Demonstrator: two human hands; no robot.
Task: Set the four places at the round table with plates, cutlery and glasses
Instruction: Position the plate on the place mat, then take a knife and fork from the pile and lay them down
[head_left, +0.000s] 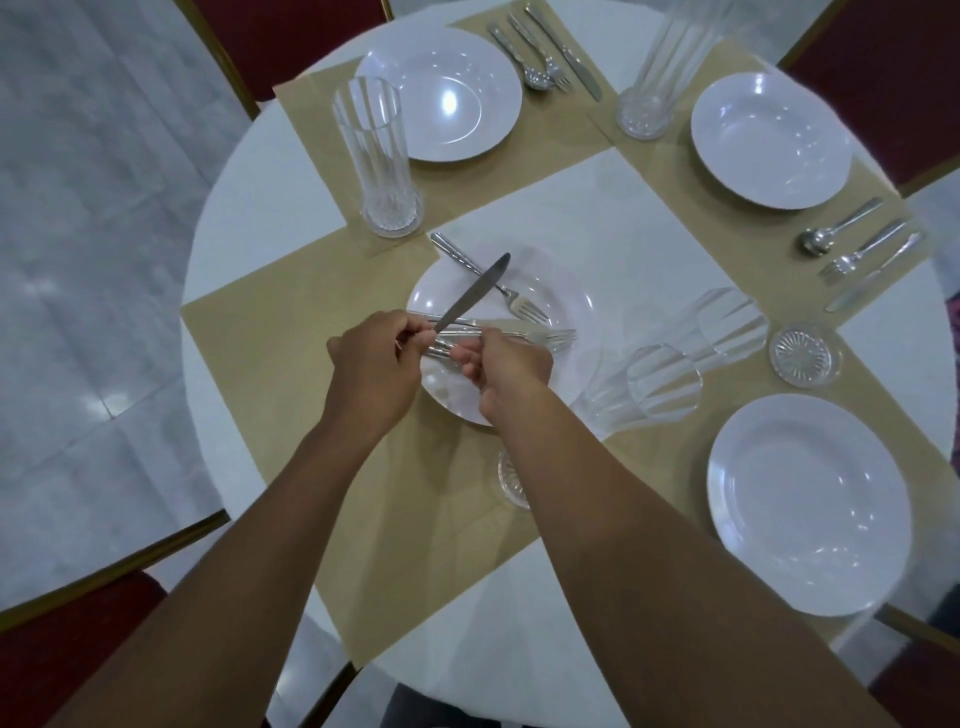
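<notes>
Pinching the knife (475, 291) by its handle, the left hand (374, 364) points the blade up and away from the grip, across the middle plate (576, 306). Just beside that grip, the right hand (511, 366) curls its fingers on a bundle of cutlery (439, 351) lying between the two hands. The fingers hide exactly which pieces it holds. Beyond the grip, under the blade, one fork (511, 299) lies loose in the plate. A second fork (558, 336) shows its tines past the right hand's knuckles. These pieces are stiff, light steel, smooth and likely to slip against each other. They are best lifted one at a time by the handle, from the side, with the blade and tines kept clear of the fingers. Dragging them would rattle the plate, which looks hard and glossy and would chip if knocked. To the right of the grip, two glasses (727, 325) (644, 384) appear to lie on their sides. They are ribbed, clear, fragile and free to roll, so each wants a full wrap around the body rather than a pinch at the rim. Farther right, nearer the person, a bare plate (810, 499) on its mat has no cutlery or glass. By my judgement the two places across the table look finished and two remain.
</notes>
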